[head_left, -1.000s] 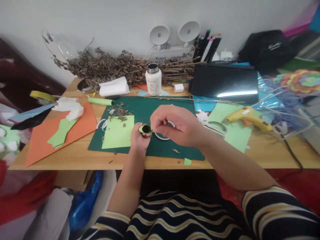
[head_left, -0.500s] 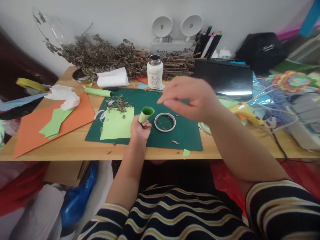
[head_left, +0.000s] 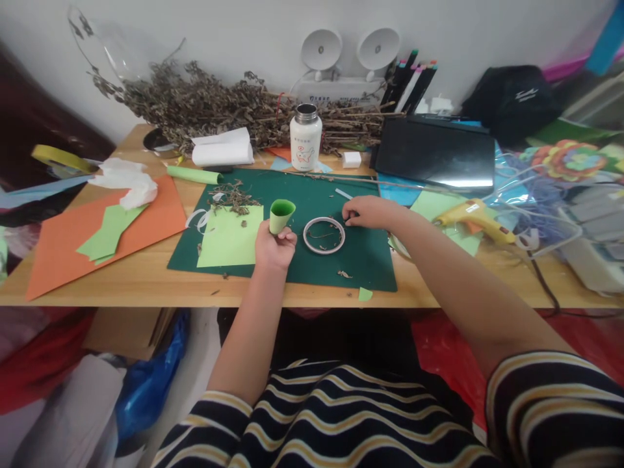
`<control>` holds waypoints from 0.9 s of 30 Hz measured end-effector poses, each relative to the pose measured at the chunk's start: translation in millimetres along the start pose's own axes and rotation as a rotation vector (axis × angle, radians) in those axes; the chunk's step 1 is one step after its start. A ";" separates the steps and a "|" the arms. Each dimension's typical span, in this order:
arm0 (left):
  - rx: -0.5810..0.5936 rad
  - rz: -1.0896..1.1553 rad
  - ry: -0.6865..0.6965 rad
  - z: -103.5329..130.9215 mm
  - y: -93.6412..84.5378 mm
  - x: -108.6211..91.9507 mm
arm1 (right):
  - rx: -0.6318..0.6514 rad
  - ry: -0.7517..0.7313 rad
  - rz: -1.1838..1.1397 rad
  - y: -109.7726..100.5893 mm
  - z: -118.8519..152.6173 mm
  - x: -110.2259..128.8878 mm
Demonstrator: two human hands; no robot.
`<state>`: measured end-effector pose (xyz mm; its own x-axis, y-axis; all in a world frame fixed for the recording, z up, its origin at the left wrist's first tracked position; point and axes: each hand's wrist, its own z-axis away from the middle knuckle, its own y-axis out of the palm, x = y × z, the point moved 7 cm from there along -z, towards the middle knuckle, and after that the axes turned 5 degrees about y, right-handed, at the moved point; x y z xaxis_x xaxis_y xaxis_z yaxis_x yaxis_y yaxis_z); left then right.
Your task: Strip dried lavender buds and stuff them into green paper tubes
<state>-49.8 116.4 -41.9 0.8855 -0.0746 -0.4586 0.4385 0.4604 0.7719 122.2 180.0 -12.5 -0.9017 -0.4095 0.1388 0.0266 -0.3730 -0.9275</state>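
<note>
My left hand [head_left: 275,248] is closed around a light green paper cone [head_left: 281,218], its wide mouth facing up. Beside it, a light green paper sheet [head_left: 229,244] lies on the dark green cutting mat [head_left: 292,185], with dried plant bits [head_left: 234,197] at the sheet's upper edge. My right hand [head_left: 368,212] is low over the mat's right part, fingers bent together at some small dark bits; whether anything is pinched is hidden. A pale ring [head_left: 305,244] with dry scraps inside it sits between my hands. Near my right fingers lies a thin whitish stick [head_left: 344,194].
A white bottle [head_left: 305,146] without a lid stands behind the mat, before a bundle of dried stems [head_left: 195,107]. To the right are a yellow glue gun [head_left: 475,218] and a black tablet-like panel [head_left: 436,153]. Orange paper [head_left: 63,253] and a rolled white paper [head_left: 221,148] lie left.
My right hand has come down from in front of the bottle to the mat, right of the ring. The left hand still holds the cone, now more upright.
</note>
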 end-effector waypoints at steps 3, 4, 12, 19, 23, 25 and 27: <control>0.000 -0.009 -0.005 0.7 0.2 0.4 | -0.001 -0.021 0.000 3.2 0.8 3.3; 0.000 -0.014 -0.010 0.9 0.4 0.8 | -0.004 -0.026 0.013 4.4 1.3 3.6; -0.059 0.019 0.065 -1.9 -5.0 -4.0 | -0.114 -0.082 -0.079 0.6 13.6 8.0; -0.093 0.061 0.118 -4.0 -8.8 -8.1 | -0.014 -0.301 0.196 16.3 40.1 56.0; -0.103 0.090 0.167 -4.9 -9.3 -12.0 | -0.114 -0.376 -0.024 4.5 32.3 55.9; -0.117 0.094 0.223 -4.7 -9.9 -16.7 | -0.232 -0.369 -0.176 -10.0 19.0 49.5; -0.146 0.095 0.282 -4.0 -11.8 -21.8 | -0.362 -0.301 -0.255 -23.6 1.3 43.6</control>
<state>-74.9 116.1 -42.8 0.8347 0.2133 -0.5077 0.3117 0.5770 0.7549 82.8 169.9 15.9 -0.6950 -0.5840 0.4194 -0.3755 -0.2026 -0.9044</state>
